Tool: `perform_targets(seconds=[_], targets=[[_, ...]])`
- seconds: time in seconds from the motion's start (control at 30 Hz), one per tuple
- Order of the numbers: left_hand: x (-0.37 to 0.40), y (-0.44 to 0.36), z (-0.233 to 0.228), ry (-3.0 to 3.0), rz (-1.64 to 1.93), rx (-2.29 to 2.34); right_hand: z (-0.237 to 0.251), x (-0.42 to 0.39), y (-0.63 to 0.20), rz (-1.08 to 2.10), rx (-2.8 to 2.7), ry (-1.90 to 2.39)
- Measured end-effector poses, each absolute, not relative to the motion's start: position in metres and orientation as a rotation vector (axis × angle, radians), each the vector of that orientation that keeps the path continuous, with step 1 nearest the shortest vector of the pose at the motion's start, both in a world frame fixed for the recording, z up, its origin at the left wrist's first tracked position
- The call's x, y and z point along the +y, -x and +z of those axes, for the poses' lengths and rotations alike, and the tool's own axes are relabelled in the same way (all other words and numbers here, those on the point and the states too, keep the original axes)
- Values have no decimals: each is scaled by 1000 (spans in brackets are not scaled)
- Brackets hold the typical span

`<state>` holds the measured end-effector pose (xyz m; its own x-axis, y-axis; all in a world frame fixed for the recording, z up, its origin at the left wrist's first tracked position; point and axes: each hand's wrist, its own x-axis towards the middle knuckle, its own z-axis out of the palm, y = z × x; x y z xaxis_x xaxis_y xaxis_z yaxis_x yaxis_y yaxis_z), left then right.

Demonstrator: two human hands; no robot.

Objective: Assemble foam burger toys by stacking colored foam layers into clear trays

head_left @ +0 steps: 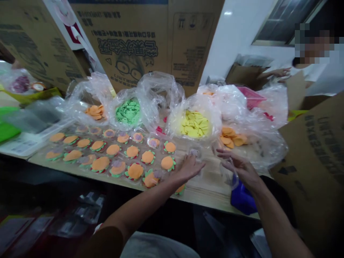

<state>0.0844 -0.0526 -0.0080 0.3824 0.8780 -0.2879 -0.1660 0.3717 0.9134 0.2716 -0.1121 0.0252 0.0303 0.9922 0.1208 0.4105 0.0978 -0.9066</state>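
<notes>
So, closest to the camera, the left hand (188,167) lies flat and palm down on the wooden table (206,193) near its front edge, fingers spread and reaching toward a small clear plastic shell (194,152) just past the fingertips; it's touching or about to touch it, hard to tell through the blur, and it hasn't closed on anything. The right hand (239,168) hovers just beside it, loosely open with fingers curled, and there's another clear piece (231,175) at its palm, though I can't say if it's actually gripped. A blue bag (242,199) sits under that wrist at the front edge. Left of the hands, rows of orange felt flowers (134,171) with green leaves, each in a clear shell, cover the table toward its left end. My read: this is the packing stage, with an empty shell being lined up to continue the row, and the next move would call for a layered piece from the bags. Farther back, along the far edge, open plastic bags hold green cutouts (128,111), yellow cutouts (195,123) and orange discs (231,137). Behind those stand cardboard boxes (150,39), and another person (311,68) works at the far right.
</notes>
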Motion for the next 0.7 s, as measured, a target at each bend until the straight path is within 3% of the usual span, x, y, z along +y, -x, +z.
perform_targets(seconds=[0.23,0.47,0.6,0.7], targets=[[-105,-121,-26,-1025,720,796,25,-134,-278,704,-1619,1527],[-100,-121,-8,-570,669,665,11,-133,-262,342,-1903,1604],[-92,-114,3,-554,612,584,14,-111,-269,452,-1945,1512],[-80,-107,1,-459,576,626,11,-81,-307,427,-1755,1677]])
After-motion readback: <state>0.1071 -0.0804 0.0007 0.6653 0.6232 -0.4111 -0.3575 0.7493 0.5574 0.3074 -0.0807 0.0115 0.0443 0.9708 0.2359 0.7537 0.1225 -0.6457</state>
